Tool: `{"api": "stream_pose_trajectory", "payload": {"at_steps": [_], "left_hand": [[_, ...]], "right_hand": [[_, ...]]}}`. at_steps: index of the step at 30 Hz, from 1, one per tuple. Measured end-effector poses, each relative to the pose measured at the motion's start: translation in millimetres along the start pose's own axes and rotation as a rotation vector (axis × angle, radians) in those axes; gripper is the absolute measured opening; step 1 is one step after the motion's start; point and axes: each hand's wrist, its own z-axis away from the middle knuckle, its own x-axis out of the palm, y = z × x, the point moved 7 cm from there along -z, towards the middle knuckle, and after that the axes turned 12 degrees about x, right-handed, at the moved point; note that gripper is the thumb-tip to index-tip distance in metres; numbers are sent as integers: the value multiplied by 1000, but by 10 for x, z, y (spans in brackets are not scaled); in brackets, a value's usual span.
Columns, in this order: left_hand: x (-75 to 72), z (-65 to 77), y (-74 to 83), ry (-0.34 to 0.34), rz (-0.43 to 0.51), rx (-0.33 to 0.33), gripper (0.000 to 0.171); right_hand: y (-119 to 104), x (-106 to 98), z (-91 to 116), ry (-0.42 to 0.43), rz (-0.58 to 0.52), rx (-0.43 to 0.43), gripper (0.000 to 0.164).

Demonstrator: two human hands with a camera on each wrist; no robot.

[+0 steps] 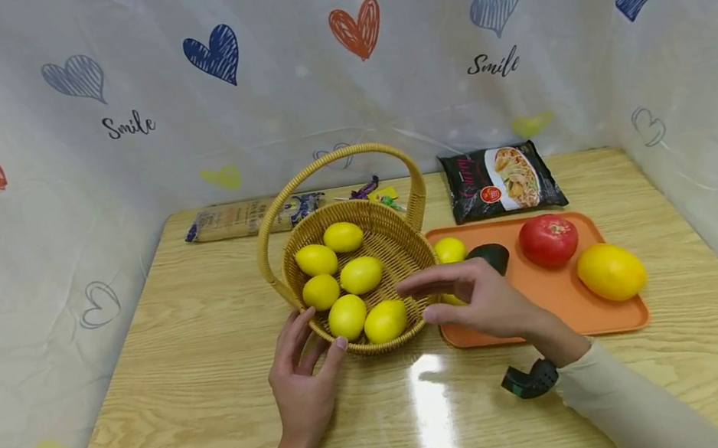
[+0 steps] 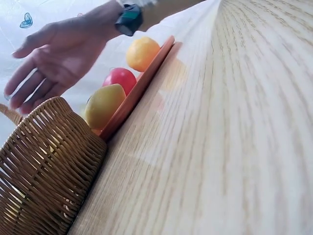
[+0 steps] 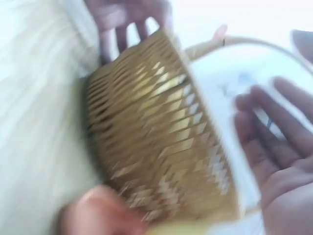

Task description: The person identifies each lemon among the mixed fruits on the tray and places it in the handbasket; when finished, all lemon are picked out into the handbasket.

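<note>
A wicker basket [image 1: 394, 250] with a tall handle stands mid-table and holds several yellow lemons [image 1: 361, 275]. My left hand [image 1: 303, 387] touches its near left rim with fingertips and thumb, fingers spread along the outside. Over the basket's right rim hovers my right hand [image 1: 482, 298], fingers extended and apart from the thumb, holding nothing. Below and beyond it, an orange tray [image 1: 540, 317] carries a lemon [image 1: 449, 249], another yellow fruit [image 2: 105, 107] partly covered by the hand in the head view, a dark green avocado [image 1: 491, 258], a red pomegranate [image 1: 548, 240] and a large yellow-orange fruit [image 1: 611, 271].
Behind the tray lies a black noodle packet [image 1: 502, 181]. A long brown package [image 1: 226, 222] lies at the back left, partly behind the basket. Small purple, yellow and green items [image 1: 382, 193] sit behind the basket. A printed curtain [image 1: 308, 69] encloses the table's back and sides.
</note>
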Motion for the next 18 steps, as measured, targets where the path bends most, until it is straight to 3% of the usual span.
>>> {"api": "stream_pose_trajectory", "payload": {"at_steps": [4, 8, 12, 18], "left_hand": [[5, -5, 9, -2, 2, 5, 58], [10, -11, 9, -6, 1, 7, 58], [9, -13, 17, -1, -1, 7, 58], [5, -6, 9, -2, 1, 4, 58]], "right_hand": [[177, -254, 260, 103, -203, -56, 38], [368, -427, 498, 197, -239, -24, 37], [525, -558, 671, 268, -133, 54, 41], [671, -692, 786, 390, 141, 169, 48]]}}
